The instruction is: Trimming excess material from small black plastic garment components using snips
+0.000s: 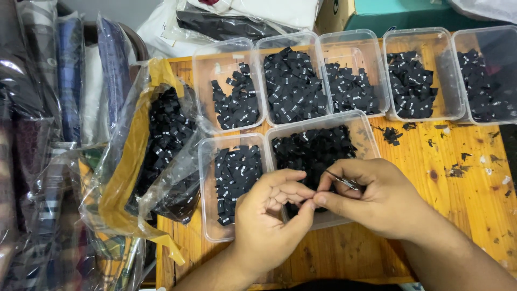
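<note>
Both hands meet low over the orange-brown wooden desk (pixel 474 178), above the near edge of a clear rectangular plastic tub (pixel 353 125) heaped with small black woven fabric labels (pixel 312 148). The left hand (pixel 269 221) has its fingers (pixel 285 191) curled inward, with thumb and forefinger pressed together at the point where they touch the right hand; whether a label sits in that pinch cannot be told. The right hand (pixel 377 199) closes its fingers around a thin silver metal tool (pixel 344 181), which juts out between thumb and forefinger, its tip pointing toward the tub.

Just left of that tub stands a second clear tub (pixel 207 188) half full of the same labels. Five more clear tubs (pixel 377 40) line the far side of the desk. A crumpled clear plastic bag with yellow lining (pixel 124 178), holding more black labels, slumps at the desk's left edge. Black scraps (pixel 458 170) dot the bare wood on the right.
</note>
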